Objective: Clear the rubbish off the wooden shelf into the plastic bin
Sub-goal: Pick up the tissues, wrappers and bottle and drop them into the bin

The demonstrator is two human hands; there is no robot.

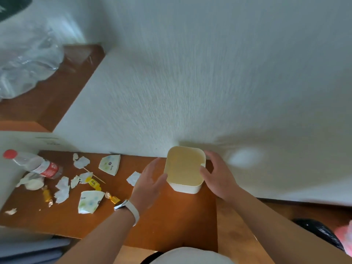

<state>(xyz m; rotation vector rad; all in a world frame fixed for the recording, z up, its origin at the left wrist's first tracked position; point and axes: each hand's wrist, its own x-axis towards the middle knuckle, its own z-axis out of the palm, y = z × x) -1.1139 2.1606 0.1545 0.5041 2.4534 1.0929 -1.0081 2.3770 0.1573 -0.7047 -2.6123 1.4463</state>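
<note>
A cream square plastic bin (187,188) stands empty on the wooden shelf (171,221), against the wall. My right hand (217,176) grips its right side, thumb hooked over the rim. My left hand (150,181) lies against the bin's left wall with the fingers fairly straight. Left of the bin the rubbish is spread out: a plastic bottle (36,165) with a red cap, torn paper scraps (62,189), two printed paper-cup pieces (110,164), yellow sweet wrappers (93,182), a thin wooden stick (95,176) and a crumpled white wad (33,182).
A higher wooden shelf (57,92) at the upper left carries a clear plastic bag (24,61). A white box (11,141) borders the rubbish on the left. A black bin bag (320,235) sits low on the right. The white wall (209,73) runs behind the shelf.
</note>
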